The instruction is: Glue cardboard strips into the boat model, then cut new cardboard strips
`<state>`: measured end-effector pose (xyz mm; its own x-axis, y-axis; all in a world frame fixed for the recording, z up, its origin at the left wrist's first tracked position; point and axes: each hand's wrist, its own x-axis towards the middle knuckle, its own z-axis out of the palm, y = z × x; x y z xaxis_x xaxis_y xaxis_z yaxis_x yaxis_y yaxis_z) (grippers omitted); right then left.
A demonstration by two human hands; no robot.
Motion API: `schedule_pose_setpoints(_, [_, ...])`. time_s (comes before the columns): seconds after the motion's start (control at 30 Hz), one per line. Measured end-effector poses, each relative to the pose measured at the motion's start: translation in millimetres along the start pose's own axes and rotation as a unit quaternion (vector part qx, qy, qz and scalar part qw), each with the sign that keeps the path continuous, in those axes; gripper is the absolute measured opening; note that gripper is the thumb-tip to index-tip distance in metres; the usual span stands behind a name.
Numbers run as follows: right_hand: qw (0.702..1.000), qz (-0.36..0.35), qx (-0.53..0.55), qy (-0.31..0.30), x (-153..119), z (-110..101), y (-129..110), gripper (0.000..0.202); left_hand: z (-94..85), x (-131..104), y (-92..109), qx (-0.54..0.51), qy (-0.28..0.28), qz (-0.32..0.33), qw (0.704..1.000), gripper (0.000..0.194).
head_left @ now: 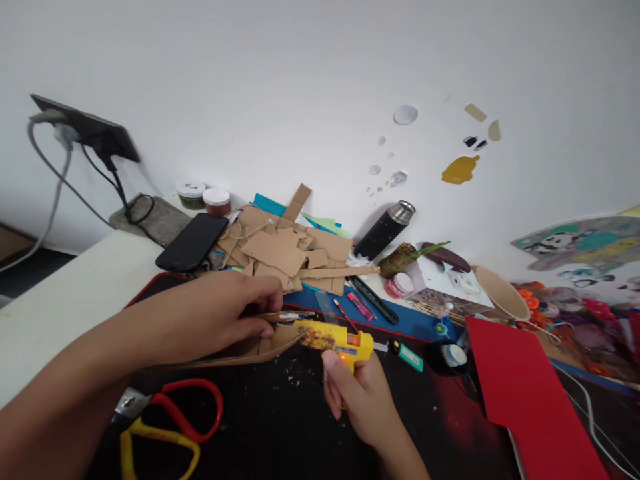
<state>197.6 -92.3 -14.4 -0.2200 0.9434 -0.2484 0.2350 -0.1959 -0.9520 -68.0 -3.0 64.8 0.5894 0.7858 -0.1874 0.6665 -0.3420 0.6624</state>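
Note:
My left hand (225,310) is closed, its thumb and fingers pinching the edge of a curved cardboard piece (240,361) that runs under my wrist. My right hand (357,393) is wrapped round the handle of a yellow glue gun (335,339), whose browned, stained front end points left at the cardboard. A small orange light glows on the gun's side, and a glue stick (381,347) shows at its back. The nozzle tip is close to the cardboard; whether they touch is hard to tell.
Cardboard scraps (280,250) are heaped behind my hands, with a phone (193,242) to their left. Scissors (185,410) lie at the lower left. A black flask (385,230), a teal-green cutter (407,356), an open-topped dark container (447,357) and red sheets (525,380) are to the right.

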Motion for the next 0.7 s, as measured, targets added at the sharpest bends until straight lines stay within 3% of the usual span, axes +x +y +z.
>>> schedule_pose_setpoints(0.27, [1.0,-0.008,0.003,-0.001,1.4,0.1,-0.4,0.083,-0.7,0.4,-0.5,-0.006,-0.007,-0.003,1.0,0.007])
schedule_pose_setpoints(0.7, [0.999,-0.02,0.028,0.008,1.1,0.3,-1.0,0.084,1.9,6.6,-8.9,-0.106,-0.028,-0.019,0.994,0.015])
